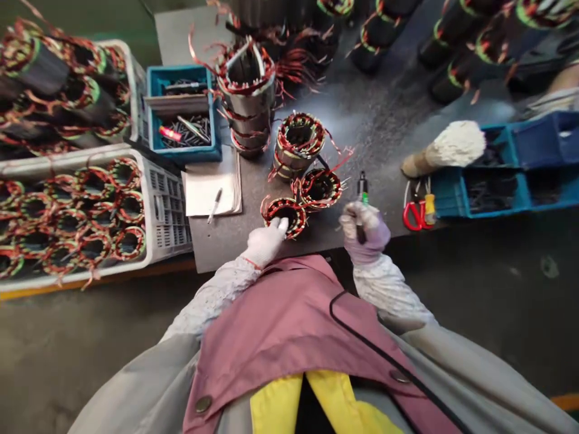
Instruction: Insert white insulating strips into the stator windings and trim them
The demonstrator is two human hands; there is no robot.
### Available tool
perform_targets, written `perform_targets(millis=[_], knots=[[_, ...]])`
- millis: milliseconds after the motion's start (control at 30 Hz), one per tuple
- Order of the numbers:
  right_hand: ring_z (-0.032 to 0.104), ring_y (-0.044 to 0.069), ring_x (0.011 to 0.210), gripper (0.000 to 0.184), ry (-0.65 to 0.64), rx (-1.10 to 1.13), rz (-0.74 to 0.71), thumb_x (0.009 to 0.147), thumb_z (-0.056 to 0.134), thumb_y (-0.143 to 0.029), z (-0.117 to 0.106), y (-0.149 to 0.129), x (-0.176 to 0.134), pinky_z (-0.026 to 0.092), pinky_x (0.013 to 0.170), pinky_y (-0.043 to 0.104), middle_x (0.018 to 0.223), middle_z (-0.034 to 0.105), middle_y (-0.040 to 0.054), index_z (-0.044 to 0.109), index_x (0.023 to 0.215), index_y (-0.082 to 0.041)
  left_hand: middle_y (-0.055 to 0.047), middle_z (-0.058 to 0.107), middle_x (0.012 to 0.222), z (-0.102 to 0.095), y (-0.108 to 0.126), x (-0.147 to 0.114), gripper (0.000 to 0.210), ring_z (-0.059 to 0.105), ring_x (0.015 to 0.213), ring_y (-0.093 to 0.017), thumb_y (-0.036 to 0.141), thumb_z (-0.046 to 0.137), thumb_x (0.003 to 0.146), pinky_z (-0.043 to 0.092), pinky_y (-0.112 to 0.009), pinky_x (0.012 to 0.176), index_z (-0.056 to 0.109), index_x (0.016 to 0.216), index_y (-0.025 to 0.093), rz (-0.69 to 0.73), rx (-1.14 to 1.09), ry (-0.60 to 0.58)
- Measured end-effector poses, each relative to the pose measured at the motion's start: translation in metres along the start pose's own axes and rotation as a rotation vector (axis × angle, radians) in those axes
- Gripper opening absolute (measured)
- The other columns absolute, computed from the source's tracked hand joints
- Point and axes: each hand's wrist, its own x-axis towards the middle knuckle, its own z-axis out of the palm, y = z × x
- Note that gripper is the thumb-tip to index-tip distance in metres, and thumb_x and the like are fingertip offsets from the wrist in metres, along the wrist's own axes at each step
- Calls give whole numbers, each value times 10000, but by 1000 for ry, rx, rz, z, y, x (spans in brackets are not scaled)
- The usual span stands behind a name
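My left hand, in a white glove, grips the near rim of a wound motor stator, its fingers reaching into the bore. Red-brown copper wire and light sleeving ring the stator's top. Touching it at the back right is a second stator, with loose wire ends sticking out. To the right, my gloved right hand is closed around a black pen-shaped tool with a green mark, its tip pointing away from me. The exact kind of tool is unclear.
Behind are a taller stator and a stator stack. White crates of stators stand left, near a blue parts bin and a pen on paper. Red-handled scissors and blue bins lie right.
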Motion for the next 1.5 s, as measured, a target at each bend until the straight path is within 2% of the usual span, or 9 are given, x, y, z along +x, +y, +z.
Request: perform_targets(millis=[200,333,467,600,733,933,1100,1300,1500], knots=[[597,266,1045,182,-545,-347,-646,864,618,-326,15,98,75,371,1063,565,1067,695,119,745,969,-249,-82,705,1122,-22,36,19,274,724,849,-258,299,612,873,509,-307,630,677,1136,263,-144,-26,-78],[536,232,1003,190,-718,-384,-951,903,562,-267,14,108,99,296,1055,568,1073,697,71,752,913,-266,-2,705,1192,-26,33,-19,380,690,1028,-224,384,696,825,517,-271,821,668,1196,307,-379,-182,83],[513,218,904,255,-889,-501,-1099,922,506,-235,7,88,113,326,956,461,982,693,97,761,912,-243,-8,674,1272,7,31,-27,426,650,1129,-213,405,645,877,485,-261,941,627,1285,282,-710,-260,108],[497,218,841,236,-1022,-674,-979,897,534,-246,2,58,121,301,773,356,881,656,127,750,983,-208,-69,643,1321,41,30,-1,473,642,1150,-245,385,592,915,500,-309,951,572,1360,226,-785,-289,49],[479,214,807,226,-1037,-605,-943,873,573,-309,-7,49,134,265,713,323,853,631,125,744,955,-185,-62,578,1411,37,32,9,466,664,1109,-254,314,597,908,529,-334,915,565,1371,271,-748,-313,29],[492,196,793,217,-1044,-478,-1076,919,543,-267,-27,72,142,275,711,313,841,656,107,750,961,-219,-18,464,1520,-74,55,35,455,560,1270,-230,358,381,1008,506,-316,989,486,1449,322,-481,-146,367],[566,232,939,231,-1040,-472,-1067,919,528,-193,-29,72,139,332,774,338,999,700,145,749,984,-220,-61,378,1574,-169,75,128,547,429,1388,-263,247,427,982,483,-386,1040,355,1524,266,-92,132,235],[603,214,777,208,-1246,-312,-877,817,610,-221,-42,76,176,364,709,324,842,703,120,717,989,-178,-224,528,1409,-183,94,190,697,570,1241,-282,257,520,950,488,-340,991,208,1547,81,-166,245,-97],[527,123,579,172,-793,121,-316,869,556,-351,-118,126,165,386,600,242,704,625,8,595,833,-187,-176,661,1197,-189,107,224,748,665,1070,-286,260,544,911,519,-359,883,186,1557,144,-290,280,-148]])
